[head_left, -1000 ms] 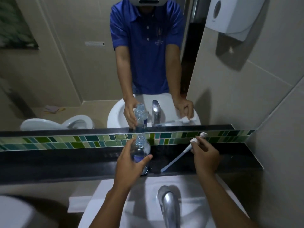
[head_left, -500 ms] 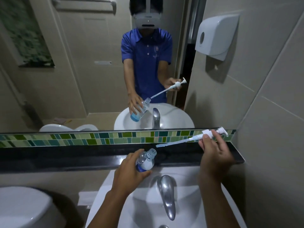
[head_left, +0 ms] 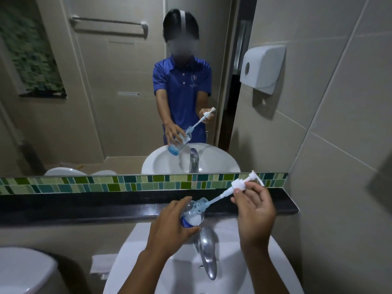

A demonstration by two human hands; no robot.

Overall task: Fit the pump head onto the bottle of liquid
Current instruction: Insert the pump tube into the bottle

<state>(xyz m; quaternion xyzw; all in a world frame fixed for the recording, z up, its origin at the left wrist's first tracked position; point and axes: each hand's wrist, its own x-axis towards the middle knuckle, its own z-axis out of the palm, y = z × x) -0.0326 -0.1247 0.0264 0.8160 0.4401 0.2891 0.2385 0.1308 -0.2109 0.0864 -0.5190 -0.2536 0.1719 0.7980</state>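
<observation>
My left hand (head_left: 169, 225) grips a clear plastic bottle (head_left: 194, 213) with a blue label, tilted so its open neck points up and to the right, above the basin. My right hand (head_left: 254, 211) pinches the white pump head (head_left: 240, 184) by its collar, nozzle up and to the right. The pump's long white dip tube (head_left: 216, 199) slants down to the left and its lower end is inside the bottle's neck. The collar is still well apart from the neck. In the mirror the bottle shows blue liquid at its bottom.
A white basin (head_left: 233, 279) with a chrome tap (head_left: 206, 253) lies under my hands. Behind runs a black ledge (head_left: 106, 206) under a green tile strip and a large mirror (head_left: 106, 81). A white dispenser (head_left: 262, 68) hangs on the right wall. A toilet (head_left: 23, 270) stands at left.
Both hands lifted the bottle and pump off the ledge over the basin. The bottle tipped to the right, and the tube's tip went from free in the air into the bottle's neck.
</observation>
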